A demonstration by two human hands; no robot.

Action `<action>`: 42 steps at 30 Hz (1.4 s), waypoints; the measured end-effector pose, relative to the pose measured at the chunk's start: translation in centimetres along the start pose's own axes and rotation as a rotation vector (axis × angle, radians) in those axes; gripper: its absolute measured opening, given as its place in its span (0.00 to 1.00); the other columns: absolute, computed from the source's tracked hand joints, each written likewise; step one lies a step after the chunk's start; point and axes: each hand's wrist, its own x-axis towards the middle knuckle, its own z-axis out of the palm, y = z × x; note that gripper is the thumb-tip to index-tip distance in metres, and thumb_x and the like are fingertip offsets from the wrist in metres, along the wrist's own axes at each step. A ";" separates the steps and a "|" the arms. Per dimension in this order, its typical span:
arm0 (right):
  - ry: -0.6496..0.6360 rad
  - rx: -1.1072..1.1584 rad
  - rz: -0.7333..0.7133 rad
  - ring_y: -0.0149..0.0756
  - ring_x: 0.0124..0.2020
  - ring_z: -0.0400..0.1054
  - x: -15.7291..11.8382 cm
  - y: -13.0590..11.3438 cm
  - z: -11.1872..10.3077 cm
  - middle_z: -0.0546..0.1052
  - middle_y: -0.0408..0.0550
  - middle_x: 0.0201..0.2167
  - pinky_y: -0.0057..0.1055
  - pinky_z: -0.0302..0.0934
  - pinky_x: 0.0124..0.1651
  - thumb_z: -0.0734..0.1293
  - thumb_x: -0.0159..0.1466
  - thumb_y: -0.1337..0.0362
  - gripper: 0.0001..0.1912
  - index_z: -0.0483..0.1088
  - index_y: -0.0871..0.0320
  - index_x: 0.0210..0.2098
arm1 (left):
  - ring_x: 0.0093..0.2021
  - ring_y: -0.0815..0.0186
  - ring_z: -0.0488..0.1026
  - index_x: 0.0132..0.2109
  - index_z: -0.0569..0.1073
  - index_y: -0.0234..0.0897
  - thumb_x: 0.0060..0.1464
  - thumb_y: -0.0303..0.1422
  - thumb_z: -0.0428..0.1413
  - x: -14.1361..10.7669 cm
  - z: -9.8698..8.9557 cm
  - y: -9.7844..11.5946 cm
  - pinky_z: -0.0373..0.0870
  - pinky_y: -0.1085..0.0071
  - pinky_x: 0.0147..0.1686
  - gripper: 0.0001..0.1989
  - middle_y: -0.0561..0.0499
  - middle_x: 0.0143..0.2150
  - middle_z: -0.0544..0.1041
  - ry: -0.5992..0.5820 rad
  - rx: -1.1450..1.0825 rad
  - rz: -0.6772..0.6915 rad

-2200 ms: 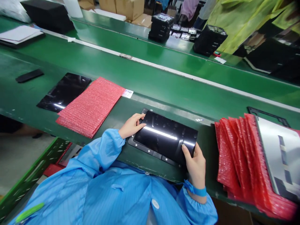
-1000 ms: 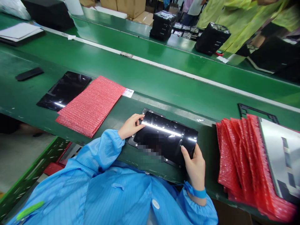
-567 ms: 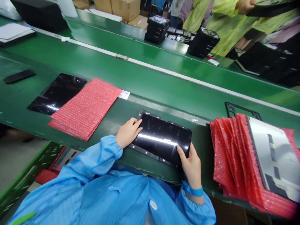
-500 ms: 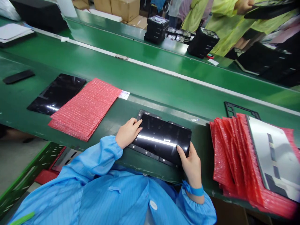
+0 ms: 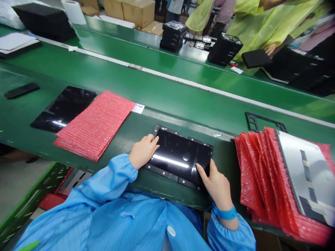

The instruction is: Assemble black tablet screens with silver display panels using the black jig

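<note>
A glossy black screen panel [image 5: 180, 157] lies over a black frame [image 5: 163, 173] in front of me. The frame's rim, dotted with light spots, shows around the panel along its far and near sides. My left hand [image 5: 143, 150] is closed around the panel's left end, fingertips on its top face. At the right end, my right hand [image 5: 217, 183] grips the panel's edge, with the thumb on the glass and the fingers along the side. Whether the panel touches the frame everywhere, I cannot tell.
Left of me lie red bubble-wrap sleeves [image 5: 95, 125] and another black panel [image 5: 65, 106]. At right stand several red sleeves [image 5: 261, 174] with a silver-backed panel [image 5: 306, 170], near an open black frame [image 5: 265, 122]. Across the green bench [image 5: 167, 80] is a co-worker in yellow [image 5: 261, 31].
The panel's right end has come down closer to the frame. My right hand has shifted slightly right and down, while the left stays at its end. The co-worker's black object is lower.
</note>
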 end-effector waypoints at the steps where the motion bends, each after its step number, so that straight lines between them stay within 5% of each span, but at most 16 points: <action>1: 0.018 -0.104 -0.012 0.52 0.27 0.74 0.1 0.1 0.0 0.77 0.56 0.25 0.37 0.63 0.28 0.57 0.66 0.41 0.39 0.58 0.64 0.64 | 0.43 0.61 0.70 0.59 0.66 0.35 0.67 0.37 0.43 0.1 -0.2 0.1 0.68 0.70 0.29 0.19 0.44 0.46 0.71 -0.009 0.027 0.008; 4: 0.133 -0.238 -0.122 0.49 0.30 0.73 0.5 0.4 -0.1 0.76 0.56 0.27 0.35 0.62 0.28 0.58 0.66 0.42 0.37 0.61 0.63 0.63 | 0.42 0.59 0.70 0.58 0.68 0.35 0.66 0.37 0.43 0.4 -0.8 0.2 0.65 0.69 0.26 0.19 0.44 0.44 0.72 -0.028 0.083 0.030; 7: 0.227 -0.174 -0.330 0.49 0.46 0.69 1.1 0.8 -0.5 0.74 0.59 0.47 0.38 0.64 0.42 0.61 0.66 0.45 0.30 0.67 0.58 0.59 | 0.42 0.58 0.70 0.56 0.70 0.35 0.66 0.36 0.43 0.5 -1.1 0.2 0.65 0.67 0.26 0.18 0.44 0.43 0.72 -0.013 0.114 0.054; 9: 0.217 -0.134 -0.414 0.51 0.55 0.62 1.5 0.9 -1.0 0.68 0.57 0.58 0.42 0.60 0.51 0.63 0.66 0.48 0.27 0.67 0.56 0.58 | 0.42 0.56 0.70 0.56 0.71 0.34 0.66 0.36 0.43 0.5 -1.2 0.1 0.67 0.65 0.27 0.19 0.44 0.42 0.73 0.011 0.132 0.078; 12: 0.185 -0.086 -0.408 0.52 0.59 0.57 1.6 0.6 -1.5 0.66 0.55 0.61 0.52 0.50 0.59 0.64 0.66 0.51 0.26 0.64 0.55 0.60 | 0.43 0.53 0.69 0.55 0.72 0.32 0.66 0.35 0.43 0.8 -1.2 -0.2 0.69 0.62 0.32 0.19 0.42 0.42 0.73 0.030 0.158 0.130; 15: 0.173 -0.040 -0.378 0.50 0.59 0.58 1.4 0.4 -1.7 0.66 0.58 0.60 0.62 0.36 0.63 0.63 0.67 0.51 0.30 0.58 0.59 0.63 | 0.52 0.50 0.67 0.56 0.71 0.28 0.66 0.34 0.43 0.9 -1.0 -0.9 0.70 0.57 0.43 0.20 0.37 0.53 0.72 0.033 0.145 0.202; 19: 0.112 -0.033 -0.394 0.53 0.61 0.56 0.8 0.7 -1.8 0.62 0.62 0.62 0.70 0.30 0.61 0.63 0.65 0.46 0.36 0.55 0.62 0.64 | 0.66 0.47 0.52 0.63 0.64 0.33 0.65 0.41 0.45 0.4 -0.1 -2.6 0.58 0.45 0.58 0.25 0.41 0.68 0.58 -0.028 0.074 0.277; 24: 0.107 -0.096 -0.445 0.55 0.63 0.54 0.5 1.8 -0.7 0.57 0.64 0.65 0.73 0.32 0.59 0.57 0.66 0.41 0.38 0.54 0.61 0.65 | 0.70 0.47 0.40 0.70 0.46 0.35 0.51 0.59 0.52 -0.3 0.2 -3.8 0.48 0.40 0.62 0.50 0.40 0.71 0.44 -0.220 -0.041 0.264; 31: 0.232 -0.141 -0.499 0.58 0.55 0.63 1.3 1.6 -0.4 0.66 0.62 0.60 0.76 0.29 0.57 0.50 0.67 0.40 0.36 0.61 0.60 0.60 | 0.70 0.46 0.39 0.70 0.47 0.37 0.54 0.59 0.47 -0.7 -0.5 -2.8 0.42 0.34 0.60 0.46 0.39 0.71 0.45 -0.241 -0.128 0.184; 35: 0.264 -0.242 -0.467 0.57 0.45 0.69 3.1 -1.2 -0.3 0.73 0.64 0.51 0.74 0.40 0.55 0.53 0.67 0.44 0.34 0.64 0.65 0.59 | 0.70 0.44 0.39 0.70 0.49 0.30 0.55 0.62 0.39 -1.2 0.2 -0.9 0.41 0.34 0.61 0.48 0.39 0.72 0.42 -0.188 -0.169 0.090; 42: 0.333 -0.145 -0.722 0.57 0.55 0.63 6.5 -5.6 1.8 0.68 0.63 0.56 0.63 0.57 0.49 0.41 0.69 0.44 0.37 0.64 0.61 0.60 | 0.71 0.49 0.37 0.70 0.47 0.30 0.57 0.62 0.35 -2.0 2.2 1.1 0.38 0.38 0.64 0.46 0.42 0.72 0.41 -0.030 -0.243 -0.039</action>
